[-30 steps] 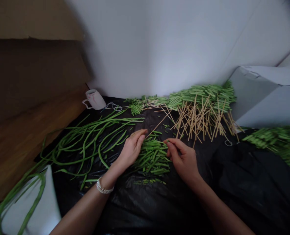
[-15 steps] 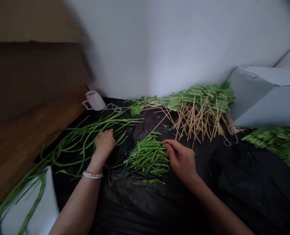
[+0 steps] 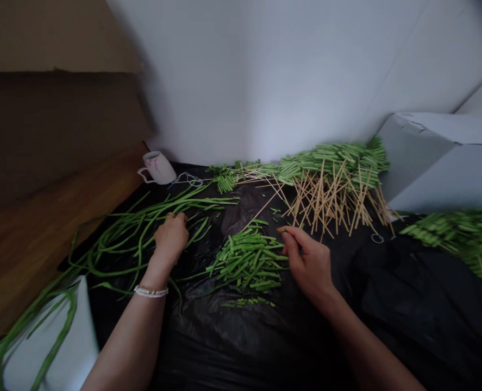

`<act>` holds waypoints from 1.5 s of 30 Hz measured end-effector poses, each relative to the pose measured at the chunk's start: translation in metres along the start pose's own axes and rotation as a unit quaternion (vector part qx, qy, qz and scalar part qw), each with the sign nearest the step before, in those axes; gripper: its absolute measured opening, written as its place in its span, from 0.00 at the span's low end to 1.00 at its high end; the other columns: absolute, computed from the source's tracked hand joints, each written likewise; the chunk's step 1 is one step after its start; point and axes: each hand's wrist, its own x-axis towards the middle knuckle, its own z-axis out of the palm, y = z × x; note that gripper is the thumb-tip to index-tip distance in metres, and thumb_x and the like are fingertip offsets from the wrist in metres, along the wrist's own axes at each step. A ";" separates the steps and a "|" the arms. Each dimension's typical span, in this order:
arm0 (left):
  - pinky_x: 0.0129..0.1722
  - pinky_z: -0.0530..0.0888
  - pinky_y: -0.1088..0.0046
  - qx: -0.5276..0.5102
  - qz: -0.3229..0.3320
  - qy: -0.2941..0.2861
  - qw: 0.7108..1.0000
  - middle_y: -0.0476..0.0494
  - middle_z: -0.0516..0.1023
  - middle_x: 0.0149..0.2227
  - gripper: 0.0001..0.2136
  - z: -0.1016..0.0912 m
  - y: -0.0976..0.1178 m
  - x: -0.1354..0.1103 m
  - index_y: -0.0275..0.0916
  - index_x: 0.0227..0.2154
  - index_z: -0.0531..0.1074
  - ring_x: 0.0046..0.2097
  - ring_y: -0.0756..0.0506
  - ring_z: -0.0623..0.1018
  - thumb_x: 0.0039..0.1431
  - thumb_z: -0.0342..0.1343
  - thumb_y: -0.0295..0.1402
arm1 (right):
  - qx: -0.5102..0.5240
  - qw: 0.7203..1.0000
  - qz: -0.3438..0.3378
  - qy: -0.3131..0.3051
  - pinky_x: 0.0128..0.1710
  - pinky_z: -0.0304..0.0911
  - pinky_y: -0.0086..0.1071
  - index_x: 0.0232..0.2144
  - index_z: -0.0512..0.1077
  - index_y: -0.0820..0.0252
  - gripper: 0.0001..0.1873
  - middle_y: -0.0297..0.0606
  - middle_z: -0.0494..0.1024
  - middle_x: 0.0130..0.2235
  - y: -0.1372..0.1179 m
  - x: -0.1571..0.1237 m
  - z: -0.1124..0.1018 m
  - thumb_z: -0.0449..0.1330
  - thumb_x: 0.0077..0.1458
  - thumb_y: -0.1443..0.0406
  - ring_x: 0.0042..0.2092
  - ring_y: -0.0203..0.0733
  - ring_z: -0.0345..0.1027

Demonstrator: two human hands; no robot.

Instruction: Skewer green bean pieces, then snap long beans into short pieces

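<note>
Black plastic (image 3: 232, 336), spread below. Long beans (image 3: 175, 206) — strands running left to right — mostly left of the left hand (image 3: 171, 236), whose grip I cannot tell. Cut beans (image 3: 249, 260): heaped between, right hand (image 3: 308, 263) nearer, pinched on a small green piece (image 3: 283, 231).

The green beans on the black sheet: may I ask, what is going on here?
A person's left hand is among long green beans, its fingertips hidden. The right hand seems to pinch a small green piece, beside a pile of cut beans. Farther back, wooden sticks lie against more cut pieces.
</note>
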 end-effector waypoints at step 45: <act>0.55 0.74 0.60 -0.293 0.510 0.229 0.776 0.38 0.71 0.57 0.22 -0.011 0.074 -0.081 0.44 0.60 0.64 0.59 0.42 0.71 0.65 0.47 0.22 | 0.238 0.927 0.062 -0.283 0.26 0.61 0.27 0.38 0.72 0.57 0.11 0.28 0.71 0.25 -0.015 -0.006 0.008 0.52 0.64 0.59 0.26 0.34 0.64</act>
